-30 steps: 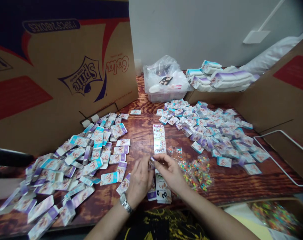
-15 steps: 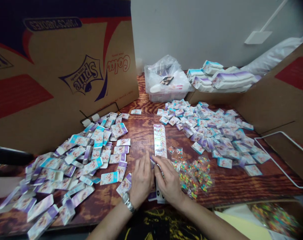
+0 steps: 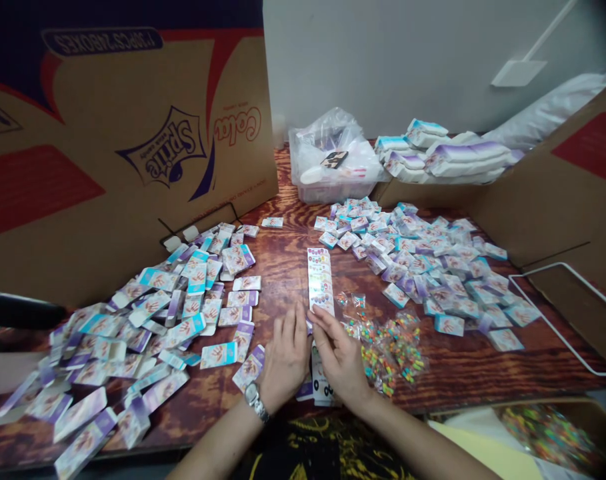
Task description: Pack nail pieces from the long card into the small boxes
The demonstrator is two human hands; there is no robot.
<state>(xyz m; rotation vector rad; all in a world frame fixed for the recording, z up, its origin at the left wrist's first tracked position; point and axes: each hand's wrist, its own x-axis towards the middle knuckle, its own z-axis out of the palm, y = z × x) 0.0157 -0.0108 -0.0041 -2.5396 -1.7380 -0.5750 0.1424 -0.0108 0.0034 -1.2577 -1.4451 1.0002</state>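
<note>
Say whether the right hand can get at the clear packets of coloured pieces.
Probably yes: the packets lie right beside the right hand, with nothing visible blocking the way. It does seem occupied, though, with a small purple item largely hidden between both hands.

Two heaps of small boxes are spread on the table (image 3: 283, 260), basically: the left heap (image 3: 190, 303) is backed by a big carton (image 3: 207, 87), and the right heap (image 3: 417, 253) is set a bit further back. Card strips (image 3: 321, 277) are laid between them, candy packets (image 3: 393, 347) are dumped just right of those, and a tub (image 3: 333, 192) is parked behind.
</note>
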